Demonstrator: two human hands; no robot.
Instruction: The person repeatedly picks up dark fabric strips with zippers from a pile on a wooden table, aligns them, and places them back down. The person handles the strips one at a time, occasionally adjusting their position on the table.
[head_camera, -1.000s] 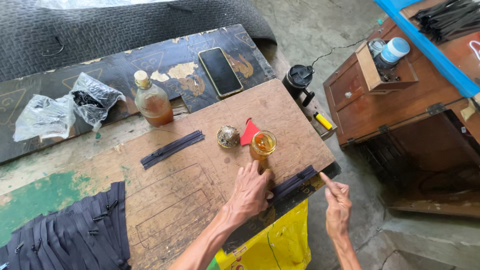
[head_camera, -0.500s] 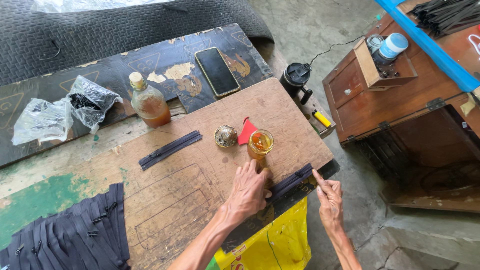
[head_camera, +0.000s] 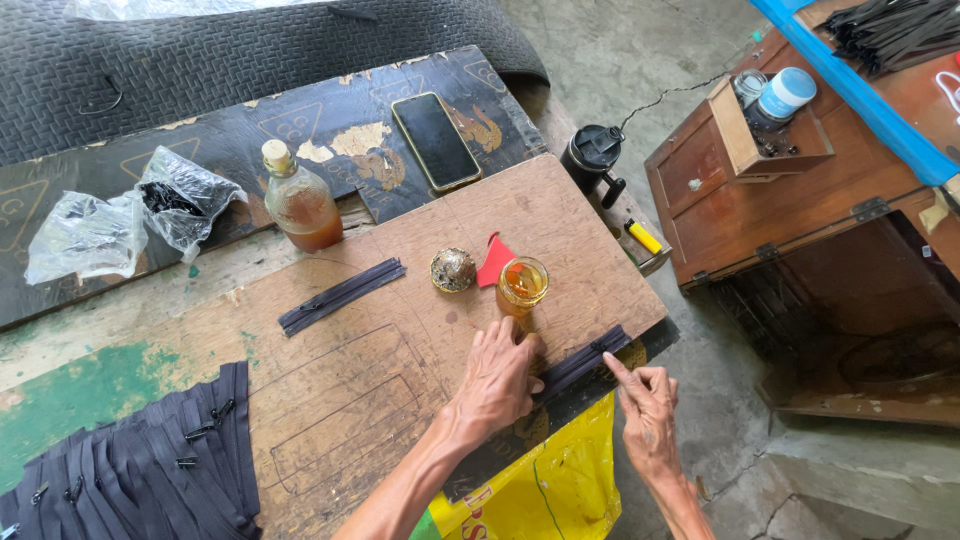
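Far left: two crumpled clear plastic bags (head_camera: 120, 215) on a dark patterned board (head_camera: 330, 120), one with dark bits inside. Near left: stack of black zippers (head_camera: 130, 470) fanned out on the worn bench (head_camera: 90, 330), overlapping the left end of the plywood board (head_camera: 400, 340).

Centre-left: glass bottle (head_camera: 302, 200) of amber liquid, upright, at the far edge of the plywood. Near it, a single black zipper strip (head_camera: 340, 296) lies flat and diagonal on the plywood, clear of both hands. Black phone (head_camera: 435, 140) face up on the dark board, further back.

Centre: round metal lid (head_camera: 452, 270), red scrap (head_camera: 495, 262) and small glass jar (head_camera: 522, 283) of amber liquid, close together on the plywood.

Left hand (head_camera: 497, 380): palm down, fingers spread flat, pressing the left part of a black zipper (head_camera: 580, 362) that runs along the near right edge of the plywood, just near of the jar. Not gripping, just pinning it.

Right hand (head_camera: 648, 415): off the board edge, index finger extended, tip touching the zipper's right end; other fingers loosely curled, holding nothing visible.

Below the edge: yellow plastic sack (head_camera: 560, 480).

Right: black lidded cup (head_camera: 592, 155), yellow lighter (head_camera: 645, 237), then a brown wooden box (head_camera: 800, 190) with small jars on top.
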